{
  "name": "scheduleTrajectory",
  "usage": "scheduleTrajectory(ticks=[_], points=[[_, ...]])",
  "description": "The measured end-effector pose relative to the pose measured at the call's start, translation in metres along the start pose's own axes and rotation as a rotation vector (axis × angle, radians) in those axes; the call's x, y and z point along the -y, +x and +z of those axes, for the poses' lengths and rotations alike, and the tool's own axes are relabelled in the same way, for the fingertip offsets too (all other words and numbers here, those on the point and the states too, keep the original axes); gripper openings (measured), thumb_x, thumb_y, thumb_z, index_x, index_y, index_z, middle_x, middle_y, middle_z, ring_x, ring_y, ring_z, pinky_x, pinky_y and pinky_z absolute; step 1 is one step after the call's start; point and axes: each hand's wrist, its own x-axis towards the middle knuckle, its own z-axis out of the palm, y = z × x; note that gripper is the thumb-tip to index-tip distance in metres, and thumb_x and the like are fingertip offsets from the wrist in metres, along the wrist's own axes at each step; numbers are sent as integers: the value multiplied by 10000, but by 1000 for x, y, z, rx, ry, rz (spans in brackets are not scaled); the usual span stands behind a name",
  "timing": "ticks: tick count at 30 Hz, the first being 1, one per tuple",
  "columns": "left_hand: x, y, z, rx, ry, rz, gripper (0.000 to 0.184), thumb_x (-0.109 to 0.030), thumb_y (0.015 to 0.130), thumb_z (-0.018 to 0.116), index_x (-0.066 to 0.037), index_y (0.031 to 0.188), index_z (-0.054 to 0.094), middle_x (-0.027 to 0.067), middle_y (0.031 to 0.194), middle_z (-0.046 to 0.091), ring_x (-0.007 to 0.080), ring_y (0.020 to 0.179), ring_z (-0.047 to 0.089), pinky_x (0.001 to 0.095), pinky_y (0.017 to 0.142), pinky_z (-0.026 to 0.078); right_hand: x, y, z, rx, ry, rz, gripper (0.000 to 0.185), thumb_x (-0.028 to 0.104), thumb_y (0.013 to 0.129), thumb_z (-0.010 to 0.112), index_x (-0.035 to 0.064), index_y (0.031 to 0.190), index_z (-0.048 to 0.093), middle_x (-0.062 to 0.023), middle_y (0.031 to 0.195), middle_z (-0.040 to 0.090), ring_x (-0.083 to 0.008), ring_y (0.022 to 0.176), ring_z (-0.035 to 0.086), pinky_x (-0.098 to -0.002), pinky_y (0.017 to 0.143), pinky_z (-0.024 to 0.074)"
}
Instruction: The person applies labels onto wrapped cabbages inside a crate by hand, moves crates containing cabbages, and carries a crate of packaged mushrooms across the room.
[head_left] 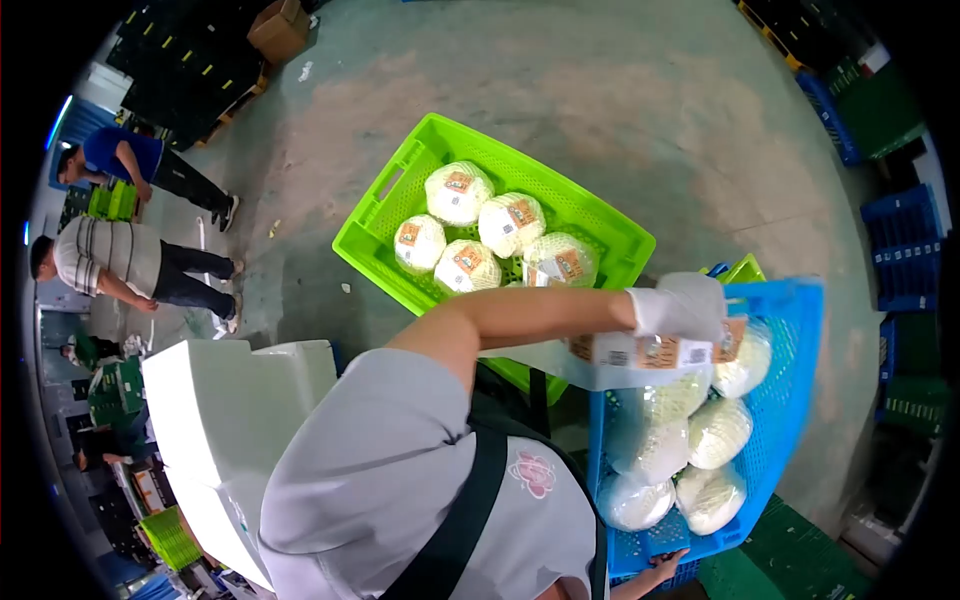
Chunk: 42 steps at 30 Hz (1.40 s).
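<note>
In the head view, my left hand (682,306), in a white glove, reaches across to the blue crate (790,400). It grips a pale strip of stickers (640,352) with orange pictures and square codes, partly hidden under the glove. Beneath lie several round pale heads (720,433), like cabbages in foam netting and clear film. An orange sticker (732,338) shows by my fingers. My right hand (665,568), at the bottom edge, has its fingers curled on the crate's near rim. A lime green crate (610,225) holds several similar heads (512,224) bearing orange stickers.
White foam boxes (210,420) stand at left. Two people (120,255) stand beyond them near stacked crates. Dark crates on pallets (180,70) and a cardboard box (279,30) are at upper left. Blue crates (903,245) are stacked at far right, and a green surface (780,555) lies below the blue crate.
</note>
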Motion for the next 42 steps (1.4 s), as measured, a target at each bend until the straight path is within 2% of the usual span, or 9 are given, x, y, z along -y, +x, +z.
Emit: scheduleTrajectory(ticks=[7, 13, 21, 23, 27, 29, 34, 40, 42], points=[[189, -173, -92, -189, -224, -107, 276, -306, 705, 641, -43, 789, 663, 72, 693, 628, 108, 617, 561, 265, 583, 442, 18, -92, 88, 275, -51, -182, 445, 437, 781, 589, 127, 534, 388, 21, 425, 346, -78, 323, 283, -245, 313, 229], [317, -317, -173, -476, -421, -509, 342, -239, 717, 651, 28, 929, 619, 112, 862, 634, 148, 766, 586, 262, 716, 451, 19, -187, 271, 530, -280, -331, 432, 403, 799, 575, 96, 528, 436, -13, 397, 383, -113, 298, 352, -256, 295, 251], [486, -535, -251, -831, -865, -605, 181, -116, 782, 597, 47, 857, 619, 47, 742, 604, 86, 610, 555, 219, 527, 434, 45, -420, 504, 731, -420, -678, 448, 398, 739, 632, 89, 467, 456, -20, 401, 424, -116, 312, 397, -266, 308, 279], [530, -575, -260, -863, -822, -608, 199, -123, 795, 585, 57, 878, 607, 61, 747, 610, 102, 613, 572, 224, 543, 454, 53, -454, 593, 583, -693, -1066, 534, 517, 710, 587, -4, 594, 584, -141, 508, 552, -254, 499, 582, -359, 505, 452], [548, -603, -276, -990, -1159, -584, 195, -111, 825, 545, 50, 924, 592, 62, 748, 605, 111, 610, 577, 223, 538, 462, 77, -582, 709, 333, -826, -1481, 488, 446, 749, 572, -22, 883, 590, -223, 840, 603, -330, 810, 592, -404, 727, 457], [550, -626, -288, -922, -1128, -621, 197, -114, 828, 530, 37, 941, 587, 61, 765, 606, 115, 617, 577, 232, 551, 461, 73, -637, 752, 445, -820, -1435, 531, 415, 768, 556, -18, 1073, 516, -252, 1102, 506, -371, 1017, 490, -423, 865, 388], [606, -711, -322, -701, -1119, -675, 218, -142, 823, 529, 29, 946, 584, 84, 788, 612, 136, 669, 596, 243, 582, 469, -13, -811, 734, 614, -433, -1770, 451, 273, 764, 594, -6, 1105, 498, -249, 1169, 460, -360, 1092, 445, -395, 902, 367], [690, -778, -367, -426, -1316, -640, 262, -134, 818, 527, 43, 1008, 555, 92, 832, 613, 142, 704, 608, 252, 640, 487, -167, -889, 616, 311, -177, -1566, 525, 201, 760, 633, -63, 1164, 427, -252, 1215, 417, -350, 1122, 419, -385, 935, 332], [685, -792, -376, -432, -1324, -646, 272, -143, 821, 521, 47, 1014, 551, 90, 835, 612, 139, 703, 607, 253, 643, 487, -226, -892, 576, 405, -205, -1104, 627, 279, 770, 630, -106, 1190, 369, -260, 1220, 406, -317, 1119, 427, -364, 937, 329]])
